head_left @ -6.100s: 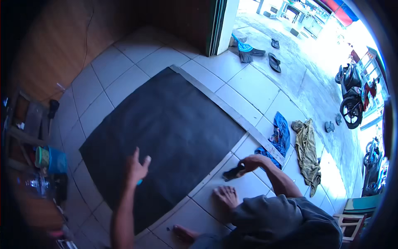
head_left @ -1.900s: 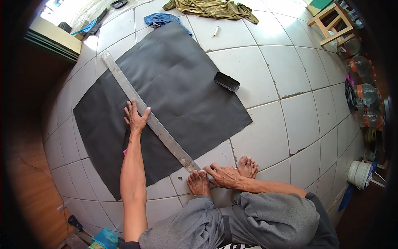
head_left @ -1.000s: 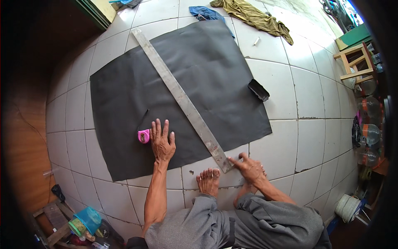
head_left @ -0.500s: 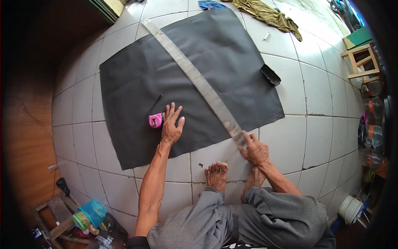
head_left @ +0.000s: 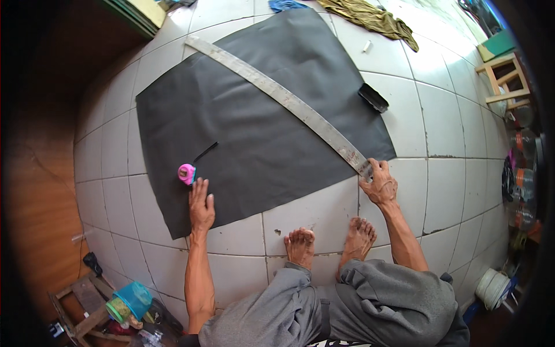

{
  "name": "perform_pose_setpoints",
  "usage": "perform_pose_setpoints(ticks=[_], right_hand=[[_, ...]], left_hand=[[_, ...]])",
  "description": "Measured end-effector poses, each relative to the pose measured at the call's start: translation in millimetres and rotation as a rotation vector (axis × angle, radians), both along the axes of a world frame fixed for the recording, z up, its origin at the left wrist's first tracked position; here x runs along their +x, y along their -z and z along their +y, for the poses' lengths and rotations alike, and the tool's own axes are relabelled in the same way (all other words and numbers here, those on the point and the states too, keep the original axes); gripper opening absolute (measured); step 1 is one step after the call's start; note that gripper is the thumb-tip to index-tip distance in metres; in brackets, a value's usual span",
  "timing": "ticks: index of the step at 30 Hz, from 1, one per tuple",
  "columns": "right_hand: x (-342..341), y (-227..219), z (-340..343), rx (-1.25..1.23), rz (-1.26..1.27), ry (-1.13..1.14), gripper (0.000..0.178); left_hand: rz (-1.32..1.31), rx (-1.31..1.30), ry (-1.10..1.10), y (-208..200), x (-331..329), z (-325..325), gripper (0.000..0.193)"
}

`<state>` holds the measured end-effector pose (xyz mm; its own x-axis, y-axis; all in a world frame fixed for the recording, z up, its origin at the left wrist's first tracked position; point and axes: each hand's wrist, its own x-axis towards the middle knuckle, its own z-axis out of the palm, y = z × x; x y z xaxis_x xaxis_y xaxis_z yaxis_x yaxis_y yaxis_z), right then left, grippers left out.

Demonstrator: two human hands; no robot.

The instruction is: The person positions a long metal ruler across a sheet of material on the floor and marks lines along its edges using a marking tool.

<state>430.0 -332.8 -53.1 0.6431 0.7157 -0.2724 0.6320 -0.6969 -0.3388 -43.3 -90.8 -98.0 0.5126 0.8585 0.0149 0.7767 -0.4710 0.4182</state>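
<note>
A dark grey sheet [head_left: 248, 156] of smooth, leather-like material lies spread on the tiled floor. A long metal ruler [head_left: 283, 97] crosses it slantwise, from beyond its far left edge to its near right edge. My right hand [head_left: 380, 184] grips the ruler's near end. My left hand [head_left: 200, 209] rests flat with fingers stretched out over the sheet's near left part, holding nothing. Just beyond its fingertips sits a pink tape measure [head_left: 186, 173]. A thin black stick-like tool [head_left: 206, 151], perhaps a pen or blade, lies beside it.
A black open case [head_left: 373, 98] lies at the sheet's right edge. Farther off are an olive cloth [head_left: 370, 20], a blue cloth [head_left: 286, 6] and a small white stick [head_left: 367, 46]. A wooden stool [head_left: 504, 81] stands right; a cord spool [head_left: 492, 289] and a turquoise basket [head_left: 134, 301] flank me.
The ruler's near end has swung right with my right hand, so it lies more crosswise. My left hand has moved left and nearer; the tape measure has shifted left and turned.
</note>
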Motion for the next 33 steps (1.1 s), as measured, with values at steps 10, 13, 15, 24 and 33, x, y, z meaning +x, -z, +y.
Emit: perform_pose_setpoints(ticks=[10,13,15,24,33], right_hand=[[-1,3,-4,-0.045,0.058,-0.053,0.063],[-25,13,-18,0.034,0.128,-0.093,0.061],[-59,14,-21,0.104,0.247,-0.151,0.059],[-77,5,-28,0.316,0.384,-0.117,0.024],[-66,3,-24,0.582,0.366,-0.201,0.017]], left_hand=[[-0.052,0.136,-0.224,12,51,-15,0.044],[-0.128,0.184,-0.176,8,109,-21,0.042],[-0.171,0.19,-0.121,3,142,-18,0.041],[0.037,0.076,0.241,10,223,-41,0.063],[0.044,0.018,0.229,12,218,-37,0.066]])
